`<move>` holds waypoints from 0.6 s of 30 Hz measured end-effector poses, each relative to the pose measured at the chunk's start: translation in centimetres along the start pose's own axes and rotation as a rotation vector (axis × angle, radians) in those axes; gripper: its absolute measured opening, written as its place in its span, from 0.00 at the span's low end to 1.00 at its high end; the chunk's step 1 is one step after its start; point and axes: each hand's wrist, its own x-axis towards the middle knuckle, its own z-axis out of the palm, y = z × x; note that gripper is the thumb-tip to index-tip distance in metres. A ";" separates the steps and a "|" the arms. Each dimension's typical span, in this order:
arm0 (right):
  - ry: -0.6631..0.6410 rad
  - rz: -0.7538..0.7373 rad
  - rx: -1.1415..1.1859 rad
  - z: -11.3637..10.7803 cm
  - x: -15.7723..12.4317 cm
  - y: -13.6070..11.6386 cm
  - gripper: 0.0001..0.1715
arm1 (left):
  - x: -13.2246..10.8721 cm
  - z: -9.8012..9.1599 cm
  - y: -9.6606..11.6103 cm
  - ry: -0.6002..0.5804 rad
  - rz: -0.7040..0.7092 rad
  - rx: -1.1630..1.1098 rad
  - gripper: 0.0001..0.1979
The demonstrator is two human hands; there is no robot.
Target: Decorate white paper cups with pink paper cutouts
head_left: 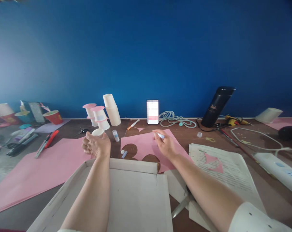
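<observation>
My left hand (100, 146) is closed around a white paper cup (98, 132), whose pale round end shows above the fingers. My right hand (167, 145) grips a white marker (160, 135) above a pink paper sheet (141, 141). Round cut-outs in that sheet expose the brown table. A small purple cap (124, 154) and a white round piece (122, 151) lie in one of the openings. Between the hands, farther back, a small clear glue stick (115, 135) stands slightly tilted. An orange-and-white pen (133, 124) rests behind the sheet.
An open white box lid (138, 193) lies under my left forearm. Pink sheets (46, 161) and a red utility knife (48, 141) are at left. Cups with pink discs (100, 117) and stacked paper cups (112, 111) stand behind. A phone (152, 112) and black flask (217, 106) line the wall.
</observation>
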 end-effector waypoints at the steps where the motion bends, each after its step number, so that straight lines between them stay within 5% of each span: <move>1: 0.001 0.002 0.000 0.0 0.0 0.0 0.20 | 0.0 0.0 -0.1 0.007 0.013 -0.009 0.37; 9: -0.002 0.011 0.015 -0.1 -0.1 -0.2 0.19 | -1.9 -1.3 1.4 0.268 0.505 -0.212 0.30; 12: 0.001 0.032 0.014 0.0 -0.1 -0.2 0.18 | -3.2 -1.5 2.2 0.184 0.703 -0.268 0.23; 18: 0.003 0.031 0.022 0.0 0.0 0.0 0.19 | -4.7 -0.5 2.5 -0.227 0.928 -0.288 0.14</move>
